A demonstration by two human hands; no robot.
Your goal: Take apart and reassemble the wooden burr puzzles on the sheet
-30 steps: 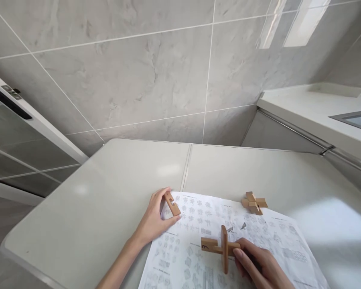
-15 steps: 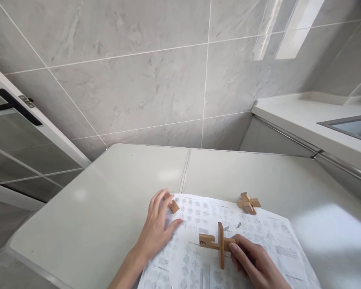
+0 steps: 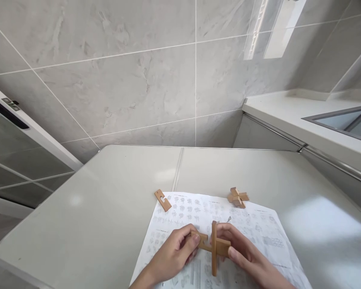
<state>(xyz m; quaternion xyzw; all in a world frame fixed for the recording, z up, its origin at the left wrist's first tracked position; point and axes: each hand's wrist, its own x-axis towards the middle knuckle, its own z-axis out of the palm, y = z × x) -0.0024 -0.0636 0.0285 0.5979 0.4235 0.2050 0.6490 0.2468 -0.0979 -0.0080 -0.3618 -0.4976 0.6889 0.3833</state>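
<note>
Two interlocked wooden puzzle pieces are held above the paper sheet. One is a notched flat piece (image 3: 203, 241); the other, an upright piece (image 3: 214, 253), crosses it. My left hand (image 3: 180, 249) pinches the notched piece's left end between thumb and fingers. On the other side, my right hand (image 3: 247, 253) has its thumb at the right end of the joined pieces and its fingers behind the upright piece, partly hidden. A loose notched wooden piece (image 3: 166, 203) lies across the sheet's upper left corner. The sheet (image 3: 150, 245) is printed with small diagrams.
An assembled cluster of wooden pieces (image 3: 238, 198) sits at the sheet's top edge, right of the middle. The pale table (image 3: 87, 216) has a seam across it. Behind is a tiled wall (image 3: 114, 96); a white counter (image 3: 276, 112) stands at right, a glazed door (image 3: 24, 148) at left.
My left hand has left the loose piece at the upper left and taken the left end of the joined pieces. My right hand's fingers have shifted up behind the upright piece. The view has shifted slightly.
</note>
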